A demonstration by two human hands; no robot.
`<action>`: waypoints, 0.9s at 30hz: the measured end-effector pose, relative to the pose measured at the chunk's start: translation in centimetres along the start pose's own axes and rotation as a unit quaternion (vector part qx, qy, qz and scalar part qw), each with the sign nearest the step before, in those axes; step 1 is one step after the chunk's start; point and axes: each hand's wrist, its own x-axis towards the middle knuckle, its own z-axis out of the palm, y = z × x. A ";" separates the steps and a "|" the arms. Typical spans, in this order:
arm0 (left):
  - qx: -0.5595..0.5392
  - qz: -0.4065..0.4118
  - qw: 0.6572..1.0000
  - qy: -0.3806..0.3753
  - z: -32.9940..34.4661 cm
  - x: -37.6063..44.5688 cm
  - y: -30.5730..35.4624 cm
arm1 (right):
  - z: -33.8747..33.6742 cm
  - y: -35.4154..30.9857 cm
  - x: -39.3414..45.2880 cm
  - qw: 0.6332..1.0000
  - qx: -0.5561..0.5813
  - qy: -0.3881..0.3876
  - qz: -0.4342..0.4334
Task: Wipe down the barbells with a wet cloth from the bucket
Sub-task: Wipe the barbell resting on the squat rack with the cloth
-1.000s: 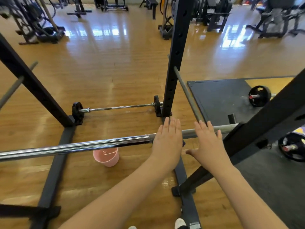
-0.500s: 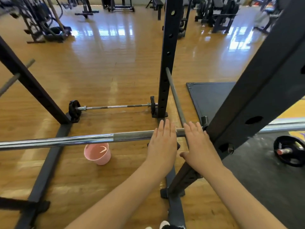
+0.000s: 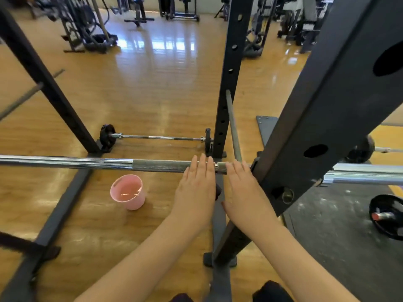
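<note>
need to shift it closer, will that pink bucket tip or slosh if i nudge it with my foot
The pink bucket looks like light plastic, narrower at the base, so a nudge may well tip it. Liquid seems to glint inside, so it may slosh. The glossy wooden floor probably lets it slide.

Both arms are extended forward, bare, forearms converging toward centre. Left hand is held flat, palm down, fingers straight and together. Right hand is likewise flat, palm down, fingers straight, thumb splayed inward. Hands are set side by side, near but apart. Nothing is gripped.
</note>
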 end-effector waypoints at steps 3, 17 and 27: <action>0.006 -0.062 0.998 0.030 0.6 -0.3 1.3 | 0.0 1.1 -0.1 0.998 0.035 -0.001 -0.047; 0.075 -0.256 0.964 -0.020 3.8 -6.2 20.5 | -3.1 16.1 -6.6 0.931 0.040 -0.116 -0.345; 0.092 -0.034 0.994 0.043 5.1 4.2 36.4 | -9.2 33.9 -8.4 0.973 0.137 0.003 -0.187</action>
